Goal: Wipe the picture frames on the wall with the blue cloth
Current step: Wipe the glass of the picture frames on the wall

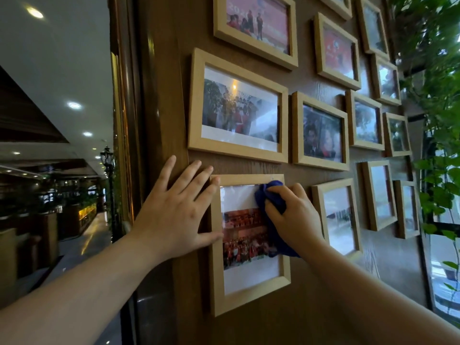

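Note:
Several light wooden picture frames hang on a brown wood-grain wall (pixel 311 307). The lowest left one is an upright frame (pixel 249 302) with a group photo. My right hand (pixel 296 217) presses a bunched blue cloth (pixel 270 202) against the upper right part of its glass. My left hand (pixel 179 207) lies flat with fingers spread on the wall and on the frame's left edge, holding nothing. Above it hangs a wide frame (pixel 196 103).
Other frames (pixel 319 130) fill the wall to the right. Green leafy plants (pixel 433 108) and a window (pixel 445 277) stand at the far right. At the left, a dark glossy column (pixel 129 120) borders a dim hall with ceiling lights.

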Demonstrator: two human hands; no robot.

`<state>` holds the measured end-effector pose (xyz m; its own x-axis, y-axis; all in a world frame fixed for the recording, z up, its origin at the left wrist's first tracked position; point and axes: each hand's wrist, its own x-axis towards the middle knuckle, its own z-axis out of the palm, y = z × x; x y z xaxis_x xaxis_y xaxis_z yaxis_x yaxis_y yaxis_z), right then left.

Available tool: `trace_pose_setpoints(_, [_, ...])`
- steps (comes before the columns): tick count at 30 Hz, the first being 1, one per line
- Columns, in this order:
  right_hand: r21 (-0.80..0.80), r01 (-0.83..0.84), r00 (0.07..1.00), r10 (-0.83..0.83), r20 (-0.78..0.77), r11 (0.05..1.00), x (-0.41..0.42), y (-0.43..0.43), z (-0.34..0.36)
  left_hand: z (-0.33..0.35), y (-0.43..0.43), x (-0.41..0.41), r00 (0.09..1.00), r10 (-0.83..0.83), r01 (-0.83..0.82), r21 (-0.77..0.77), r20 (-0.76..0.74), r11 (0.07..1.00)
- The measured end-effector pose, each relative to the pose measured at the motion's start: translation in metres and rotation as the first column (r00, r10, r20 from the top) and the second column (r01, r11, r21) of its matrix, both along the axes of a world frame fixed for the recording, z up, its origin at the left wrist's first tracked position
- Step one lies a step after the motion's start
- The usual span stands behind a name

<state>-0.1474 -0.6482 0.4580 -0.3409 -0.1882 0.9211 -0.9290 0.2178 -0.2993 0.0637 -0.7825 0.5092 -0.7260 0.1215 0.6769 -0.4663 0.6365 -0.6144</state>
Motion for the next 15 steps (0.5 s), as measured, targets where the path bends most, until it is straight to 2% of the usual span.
trace_pose_setpoints(6, [0.071, -0.156, 0.968, 0.167, -0.190, 0.985, 0.054, -0.025, 0.005, 0.000, -0.001, 0.000, 1.000, -0.011, 0.011, -0.004, -0.010, 1.000])
trace_pose_setpoints(8, [0.080, -0.170, 0.961, 0.183, -0.207, 0.982, 0.058, -0.026, 0.006, -0.001, -0.001, -0.001, 1.000, -0.013, 0.013, -0.009, -0.010, 1.000])
trace_pose_setpoints(11, [0.111, -0.060, 0.964, 0.087, -0.251, 0.992, 0.037, -0.017, 0.000, -0.001, -0.001, -0.001, 1.000, -0.016, 0.015, -0.013, -0.019, 1.000])
trace_pose_setpoints(15, [0.075, 0.084, 0.992, -0.076, -0.103, 0.994, 0.000, 0.004, -0.015, -0.001, -0.001, 0.000, 1.000, -0.011, 0.010, -0.030, -0.019, 1.000])
